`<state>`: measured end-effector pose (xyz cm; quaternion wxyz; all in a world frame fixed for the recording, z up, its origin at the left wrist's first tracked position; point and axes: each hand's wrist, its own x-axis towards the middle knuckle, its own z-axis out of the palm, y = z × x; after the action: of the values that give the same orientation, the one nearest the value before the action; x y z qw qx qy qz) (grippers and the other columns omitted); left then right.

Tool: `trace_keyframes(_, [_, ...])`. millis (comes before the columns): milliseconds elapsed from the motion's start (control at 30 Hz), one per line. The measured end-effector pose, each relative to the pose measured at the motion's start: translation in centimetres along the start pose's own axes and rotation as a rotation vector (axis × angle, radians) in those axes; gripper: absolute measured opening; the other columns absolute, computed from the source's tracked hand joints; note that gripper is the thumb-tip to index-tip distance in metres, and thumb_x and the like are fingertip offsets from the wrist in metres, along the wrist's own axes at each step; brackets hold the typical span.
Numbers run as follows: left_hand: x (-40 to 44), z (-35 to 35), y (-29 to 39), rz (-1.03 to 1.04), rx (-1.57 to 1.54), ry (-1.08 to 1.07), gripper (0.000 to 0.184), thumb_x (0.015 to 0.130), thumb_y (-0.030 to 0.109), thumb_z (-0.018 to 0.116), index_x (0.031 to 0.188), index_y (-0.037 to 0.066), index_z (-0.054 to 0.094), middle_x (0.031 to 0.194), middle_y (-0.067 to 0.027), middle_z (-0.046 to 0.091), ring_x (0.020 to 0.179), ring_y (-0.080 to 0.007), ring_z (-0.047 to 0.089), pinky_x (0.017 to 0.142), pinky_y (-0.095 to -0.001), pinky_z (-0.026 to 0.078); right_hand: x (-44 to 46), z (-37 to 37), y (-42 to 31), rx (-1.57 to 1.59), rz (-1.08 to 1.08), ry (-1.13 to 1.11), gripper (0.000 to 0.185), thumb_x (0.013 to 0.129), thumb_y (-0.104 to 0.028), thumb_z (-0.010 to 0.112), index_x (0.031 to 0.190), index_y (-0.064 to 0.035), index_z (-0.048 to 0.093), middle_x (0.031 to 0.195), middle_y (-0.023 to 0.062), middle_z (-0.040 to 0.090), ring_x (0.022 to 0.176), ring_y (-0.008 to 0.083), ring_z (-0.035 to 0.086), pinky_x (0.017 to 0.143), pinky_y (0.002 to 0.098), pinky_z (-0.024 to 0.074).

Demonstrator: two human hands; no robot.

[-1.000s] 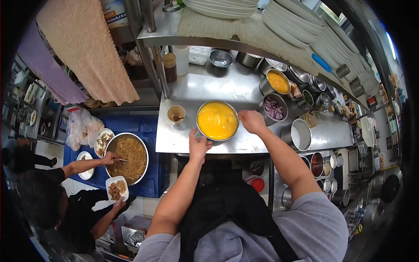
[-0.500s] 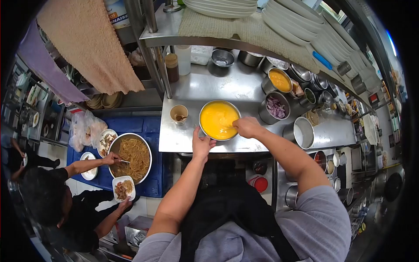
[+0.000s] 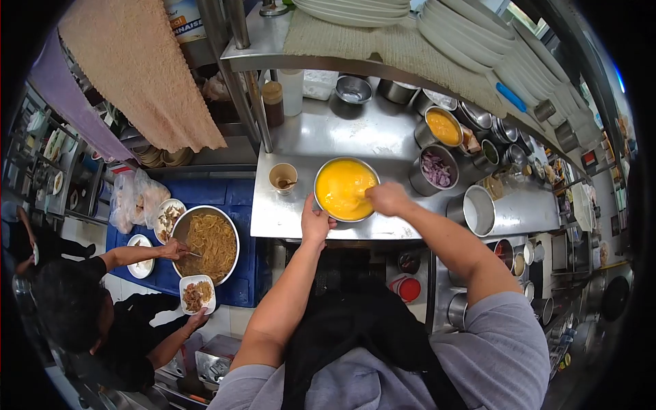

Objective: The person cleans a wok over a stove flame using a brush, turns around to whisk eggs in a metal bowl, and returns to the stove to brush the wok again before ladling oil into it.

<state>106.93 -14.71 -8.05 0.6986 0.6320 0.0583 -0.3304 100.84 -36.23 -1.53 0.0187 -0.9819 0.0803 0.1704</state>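
Left hand: the left hand (image 3: 318, 222) is part-open, cupped against the near left side of the bowl (image 3: 347, 221), thumb up by the rim.
Right hand: the right hand (image 3: 388, 199) is closed in a fist at the bowl's right edge; what it grips is too blurred to tell.
Bowl: near the front edge of the steel counter (image 3: 301, 143), holding yellow liquid (image 3: 342, 186), its surface streaked and frothy.
Left of the bowl: a cup (image 3: 283, 175) with a spoon (image 3: 288, 184) in it.
Right of the bowl: a pot (image 3: 418, 179) of chopped purple onion (image 3: 436, 169), and a wide pale-walled pot (image 3: 478, 210) nearer the front.
Back of the counter: a small metal bowl (image 3: 353, 89), a brown bottle (image 3: 272, 104), and a pot of orange mix (image 3: 443, 126).
Shelf above: stacked white plates (image 3: 465, 34) on a cloth.
Blue table: a co-worker (image 3: 72, 301) has one hand in a big bowl of noodles (image 3: 213, 239), the other holding a square dish (image 3: 198, 294).
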Motion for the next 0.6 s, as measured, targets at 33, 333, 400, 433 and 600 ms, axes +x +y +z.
trace_keyframes(33, [-0.3,-0.2,-0.1,0.016,0.014,0.008,0.068,0.094,-0.006,0.051,0.153,0.014,0.026,0.092,-0.0115,0.058,0.068,-0.0159,0.063,0.060,-0.0302,0.060,-0.1,0.0,0.3,0.011,0.005,-0.005,0.025,0.087,-0.028,0.051,0.096,-0.0184,0.073,0.094,0.0124,0.072,0.089,0.0364,0.069,0.076,0.0487,0.0551])
trace_keyframes(333, [0.2,0.1,0.4,0.020,0.015,0.007,0.065,0.094,-0.007,0.051,0.152,0.013,0.029,0.089,-0.0111,0.058,0.064,-0.0149,0.062,0.058,-0.0292,0.059,0.7,-3.9,1.7,0.019,0.176,-0.021,0.025,0.086,-0.030,0.056,0.095,-0.0174,0.075,0.091,0.0143,0.073,0.090,0.0334,0.070,0.075,0.0474,0.0559])
trace_keyframes(400, [0.4,0.1,0.3,0.029,0.010,-0.001,0.065,0.094,-0.007,0.051,0.152,0.012,0.029,0.088,-0.0109,0.058,0.063,-0.0146,0.062,0.057,-0.0286,0.058,0.9,-1.3,0.5,-0.130,0.026,0.028,0.020,0.082,-0.018,0.058,0.092,-0.0155,0.075,0.093,0.0129,0.073,0.088,0.0329,0.071,0.073,0.0465,0.0562])
trace_keyframes(433, [0.6,0.0,0.4,0.039,0.006,-0.005,0.065,0.093,-0.007,0.051,0.152,0.011,0.029,0.087,-0.0108,0.058,0.062,-0.0143,0.061,0.056,-0.0280,0.057,0.1,-1.6,-0.2,-0.050,0.009,0.013,0.021,0.082,-0.017,0.057,0.093,-0.0153,0.075,0.094,0.0138,0.073,0.090,0.0334,0.070,0.074,0.0472,0.0557])
trace_keyframes(600, [0.4,-1.0,-1.1,0.062,-0.181,0.009,0.065,0.092,-0.005,0.055,0.150,0.009,0.029,0.086,-0.0111,0.059,0.061,-0.0159,0.061,0.059,-0.0290,0.057,-1.2,-6.2,1.5,0.086,0.107,0.055,0.024,0.083,-0.015,0.054,0.099,-0.0155,0.072,0.097,0.0159,0.072,0.093,0.0345,0.069,0.077,0.0496,0.0542])
